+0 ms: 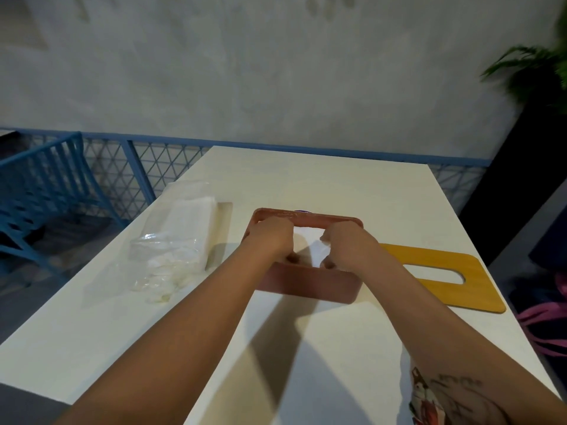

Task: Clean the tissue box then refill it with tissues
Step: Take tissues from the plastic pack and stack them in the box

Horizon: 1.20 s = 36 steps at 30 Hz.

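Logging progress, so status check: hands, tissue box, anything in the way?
Left hand and right hand grip white tissue stack inside open pink rectangular tissue box. Yellow wooden slotted lid off, lying right of box. Nothing blocking.

Matt pink plastic tissue box (306, 285), smooth wooden lid (441, 271), glossy clear plastic wrapper (165, 250) round tissues

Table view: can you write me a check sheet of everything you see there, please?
Surface: white table, with arm shadows on it.
Job's things: pink tissue box, open on top; white tissues inside it; yellow wooden lid lying flat to the right of the box; plastic tissue pack on the left.
Clutter: nothing seen.
Hands: left hand and right hand both reach into the box and grip the tissues.
Cables: nothing seen.
Surroundings: blue chair, mesh railing, grey wall, green plant, pink straps.
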Motion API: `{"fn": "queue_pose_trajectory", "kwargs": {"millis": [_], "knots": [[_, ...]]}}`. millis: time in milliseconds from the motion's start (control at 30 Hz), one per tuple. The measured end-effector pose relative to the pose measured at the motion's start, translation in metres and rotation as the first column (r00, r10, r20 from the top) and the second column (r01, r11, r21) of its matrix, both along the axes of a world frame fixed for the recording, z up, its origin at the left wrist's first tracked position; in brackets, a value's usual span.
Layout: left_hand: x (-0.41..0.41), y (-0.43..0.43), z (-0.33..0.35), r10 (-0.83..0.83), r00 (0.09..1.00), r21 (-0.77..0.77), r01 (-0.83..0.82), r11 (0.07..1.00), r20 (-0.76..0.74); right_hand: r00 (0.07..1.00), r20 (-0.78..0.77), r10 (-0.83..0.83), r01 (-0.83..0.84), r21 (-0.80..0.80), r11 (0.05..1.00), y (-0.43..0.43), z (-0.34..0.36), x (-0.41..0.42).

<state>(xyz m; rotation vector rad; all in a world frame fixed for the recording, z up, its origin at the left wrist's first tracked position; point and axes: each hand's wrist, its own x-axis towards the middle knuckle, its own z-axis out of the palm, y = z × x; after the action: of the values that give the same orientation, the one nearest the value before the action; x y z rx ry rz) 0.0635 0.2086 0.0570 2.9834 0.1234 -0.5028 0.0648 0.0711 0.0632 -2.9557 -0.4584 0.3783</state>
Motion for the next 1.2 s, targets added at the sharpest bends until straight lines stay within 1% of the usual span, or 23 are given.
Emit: {"fn": "queue_pose_trajectory", "kwargs": {"millis": [67, 167, 300, 400, 567, 667, 767, 833, 933, 967, 1067, 1133, 1200], "knots": [[0.003, -0.001, -0.001, 0.014, 0.999, 0.008, -0.013, 1.000, -0.042, 0.999, -0.015, 0.031, -0.031, -0.010, 0.999, -0.001, -0.003, -0.001], [0.005, -0.002, -0.002, 0.027, 0.997, 0.019, -0.025, 1.000, -0.077, 0.993, -0.006, 0.120, -0.120, -0.082, 0.989, -0.001, -0.005, 0.000], [0.010, -0.005, -0.004, 0.033, 0.992, 0.058, -0.026, 0.998, -0.125, 0.978, 0.000, 0.208, -0.207, -0.131, 0.970, 0.000, -0.005, 0.008], [0.009, -0.006, -0.005, 0.010, 0.995, 0.075, -0.003, 0.997, -0.098, 0.978, -0.005, 0.209, -0.208, -0.123, 0.970, 0.002, -0.007, 0.013], [-0.001, -0.002, -0.006, -0.007, 1.000, 0.070, 0.006, 0.998, 0.015, 0.978, 0.029, 0.207, -0.203, -0.115, 0.972, 0.006, -0.012, 0.012], [-0.004, -0.001, -0.002, 0.002, 1.000, 0.029, -0.002, 1.000, 0.005, 0.981, 0.037, 0.190, -0.184, -0.113, 0.976, 0.001, -0.011, 0.015], [-0.007, 0.004, 0.005, 0.008, 1.000, -0.036, -0.008, 0.999, -0.003, 0.983, 0.014, 0.183, -0.179, -0.147, 0.973, 0.000, -0.005, 0.016], [-0.015, 0.014, 0.010, 0.007, 0.998, -0.090, -0.001, 0.996, 0.066, 0.989, -0.001, 0.150, -0.149, -0.127, 0.981, 0.002, 0.001, 0.016], [-0.030, 0.035, 0.018, 0.027, 0.967, -0.208, 0.027, 0.978, 0.254, 0.993, -0.001, 0.114, -0.114, -0.092, 0.989, 0.006, 0.007, 0.016], [-0.037, 0.042, 0.021, 0.051, 0.949, -0.249, 0.029, 0.968, 0.310, 0.994, 0.030, 0.106, -0.103, -0.084, 0.991, 0.009, 0.007, 0.015], [-0.056, 0.063, 0.030, 0.131, 0.887, -0.328, 0.024, 0.944, 0.443, 0.987, 0.151, 0.061, -0.064, 0.016, 0.998, 0.028, 0.010, 0.004], [-0.071, 0.083, 0.034, 0.175, 0.848, -0.368, 0.025, 0.930, 0.500, 0.964, 0.254, 0.076, -0.101, 0.085, 0.991, 0.052, 0.013, -0.012], [-0.087, 0.104, 0.034, 0.188, 0.814, -0.373, 0.038, 0.927, 0.550, 0.938, 0.332, 0.096, -0.163, 0.178, 0.971, 0.077, 0.016, -0.031]]}}
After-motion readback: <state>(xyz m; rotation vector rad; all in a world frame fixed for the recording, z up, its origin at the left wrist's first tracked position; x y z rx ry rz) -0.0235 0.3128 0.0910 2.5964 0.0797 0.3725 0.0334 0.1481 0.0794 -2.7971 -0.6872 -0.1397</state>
